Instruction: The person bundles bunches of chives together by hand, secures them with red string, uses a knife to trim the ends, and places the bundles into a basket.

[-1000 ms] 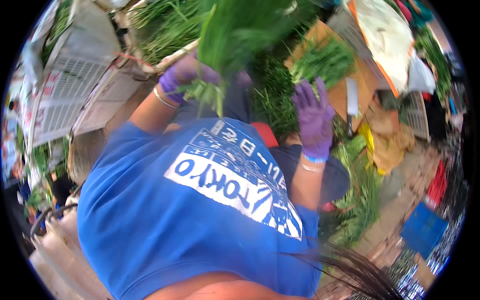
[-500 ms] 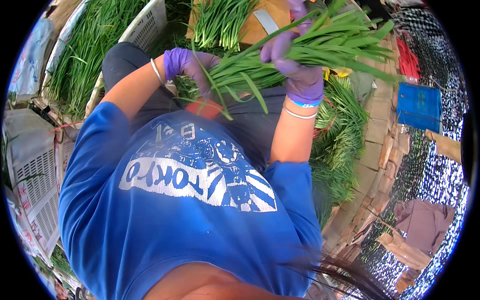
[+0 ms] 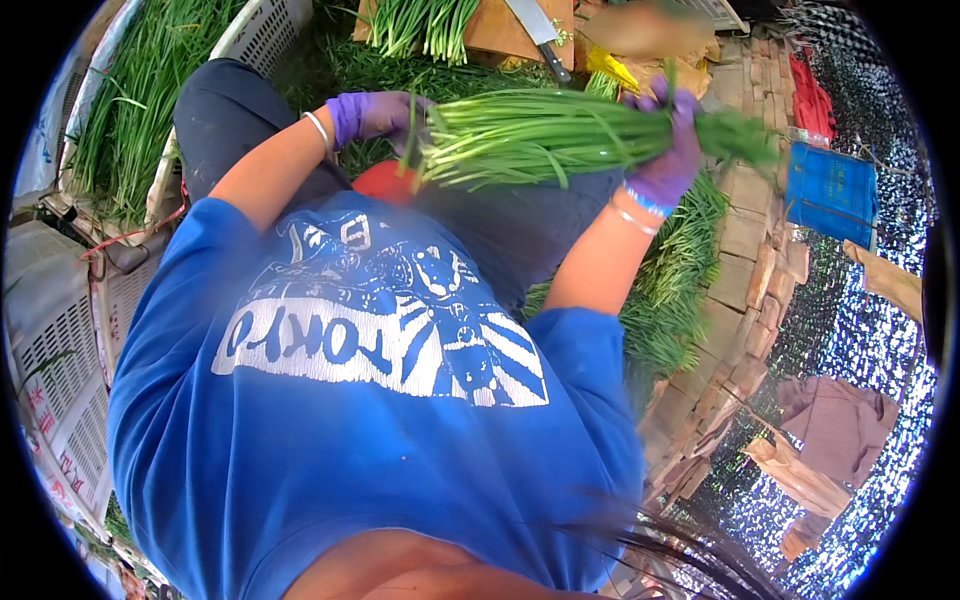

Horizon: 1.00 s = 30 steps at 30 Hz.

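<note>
A long bunch of green chives (image 3: 560,135) lies level across my lap, held at both ends. My left hand (image 3: 375,115), in a purple glove, grips the pale root end on the left. My right hand (image 3: 668,150), gloved in purple too with bracelets at the wrist, is closed around the leafy middle of the bunch. A red round thing (image 3: 385,182) shows just under the root end, mostly hidden by my blue shirt.
A wooden board (image 3: 500,30) with more chives and a cleaver (image 3: 540,35) lies ahead. White plastic crates (image 3: 265,30) full of greens stand at the left. Loose greens (image 3: 670,290) cover the brick paving at my right, near a blue box (image 3: 830,195).
The bunch has swung from upright to level across my lap. My right hand came onto it and now grips its middle; the view has turned, showing the board and cleaver.
</note>
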Motion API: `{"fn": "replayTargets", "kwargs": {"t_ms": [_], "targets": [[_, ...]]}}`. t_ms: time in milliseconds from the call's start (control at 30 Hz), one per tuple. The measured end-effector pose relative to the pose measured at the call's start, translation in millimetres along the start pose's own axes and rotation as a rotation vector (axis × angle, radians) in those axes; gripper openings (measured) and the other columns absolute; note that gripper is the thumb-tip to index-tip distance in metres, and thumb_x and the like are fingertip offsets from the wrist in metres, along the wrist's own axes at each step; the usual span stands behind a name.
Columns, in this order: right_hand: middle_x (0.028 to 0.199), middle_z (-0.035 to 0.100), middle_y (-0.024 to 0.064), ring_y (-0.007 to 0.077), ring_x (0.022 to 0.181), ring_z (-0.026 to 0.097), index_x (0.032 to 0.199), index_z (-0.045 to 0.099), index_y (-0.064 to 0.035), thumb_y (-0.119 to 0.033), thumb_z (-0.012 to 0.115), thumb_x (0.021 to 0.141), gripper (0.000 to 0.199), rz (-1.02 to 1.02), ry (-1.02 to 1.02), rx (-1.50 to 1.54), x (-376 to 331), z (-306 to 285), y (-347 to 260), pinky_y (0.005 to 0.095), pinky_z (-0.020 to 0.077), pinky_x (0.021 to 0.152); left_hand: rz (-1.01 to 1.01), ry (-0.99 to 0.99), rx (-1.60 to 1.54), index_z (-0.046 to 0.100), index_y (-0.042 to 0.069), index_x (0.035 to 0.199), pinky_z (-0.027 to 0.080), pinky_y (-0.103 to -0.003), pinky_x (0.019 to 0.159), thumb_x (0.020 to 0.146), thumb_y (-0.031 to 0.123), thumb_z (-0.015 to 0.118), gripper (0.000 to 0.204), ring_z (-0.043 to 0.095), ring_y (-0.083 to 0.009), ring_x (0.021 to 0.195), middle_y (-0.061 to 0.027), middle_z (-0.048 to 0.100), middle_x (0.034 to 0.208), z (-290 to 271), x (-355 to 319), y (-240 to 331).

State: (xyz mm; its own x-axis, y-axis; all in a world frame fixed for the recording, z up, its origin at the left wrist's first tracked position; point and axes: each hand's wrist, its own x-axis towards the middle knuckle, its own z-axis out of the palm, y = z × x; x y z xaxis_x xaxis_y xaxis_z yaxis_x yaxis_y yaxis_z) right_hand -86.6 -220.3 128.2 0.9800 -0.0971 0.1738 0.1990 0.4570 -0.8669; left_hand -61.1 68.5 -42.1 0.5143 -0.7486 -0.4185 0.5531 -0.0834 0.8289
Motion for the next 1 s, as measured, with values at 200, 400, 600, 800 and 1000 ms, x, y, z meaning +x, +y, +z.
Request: {"fn": "replayTargets", "kwargs": {"t_ms": [200,400,600,800,1000], "targets": [[0.09,0.057,0.0036,0.0155,0.072,0.053,0.1,0.049,-0.0077,-0.02,0.046,0.087,0.019,-0.163,0.608,0.13,-81.3,-101.3,35.7,0.0361,0.0457,0.07,-0.047,-0.294,-0.058,0.055,-0.003,0.094,0.023,-0.02,0.034,0.085,0.021,0.053,0.026,0.028,-0.0042,0.034,0.0033,0.036,0.045,14.9,-8.2,20.5],[0.08,0.051,-0.0024,0.0136,0.071,0.049,0.096,0.049,-0.0101,-0.025,0.044,0.088,0.018,-0.189,0.438,0.391,-130.8,-122.5,30.6,0.034,0.0441,0.07,0.123,0.304,-0.487,0.051,0.001,0.1,0.028,-0.019,0.04,0.088,0.02,0.043,0.024,0.03,-0.0045,0.043,0.0036,0.042,0.057,-42.7,22.9,-14.1],[0.091,0.056,-0.0007,0.0153,0.07,0.05,0.093,0.05,-0.0168,-0.018,0.057,0.082,0.014,-0.324,0.406,0.296,-134.6,-118.8,29.9,0.0353,0.0454,0.068,-0.206,-0.161,-0.223,0.028,0.015,0.132,0.048,-0.034,0.073,0.082,0.049,0.048,0.064,0.055,-0.0174,0.084,-0.0094,0.051,0.113,57.6,13.8,17.6],[0.092,0.053,0.0017,0.016,0.065,0.051,0.092,0.049,-0.0152,-0.019,0.058,0.081,0.015,-0.326,0.294,0.102,-121.6,-89.5,20.0,0.0381,0.0458,0.066,-0.188,0.122,0.225,0.055,-0.001,0.103,0.05,-0.033,0.054,0.073,0.031,0.061,0.044,0.058,-0.0203,0.073,-0.0129,0.058,0.091,107.2,35.6,16.6],[0.088,0.057,-0.0011,0.0141,0.068,0.049,0.097,0.048,-0.0115,-0.018,0.054,0.08,0.018,-0.282,0.482,0.251,-129.7,-111.2,43.3,0.0346,0.0438,0.07,0.401,0.289,0.909,0.056,0.005,0.098,0.047,-0.037,0.059,0.072,0.007,0.05,0.027,0.058,-0.0293,0.066,-0.016,0.057,0.072,81.2,15.4,-6.1]]}}
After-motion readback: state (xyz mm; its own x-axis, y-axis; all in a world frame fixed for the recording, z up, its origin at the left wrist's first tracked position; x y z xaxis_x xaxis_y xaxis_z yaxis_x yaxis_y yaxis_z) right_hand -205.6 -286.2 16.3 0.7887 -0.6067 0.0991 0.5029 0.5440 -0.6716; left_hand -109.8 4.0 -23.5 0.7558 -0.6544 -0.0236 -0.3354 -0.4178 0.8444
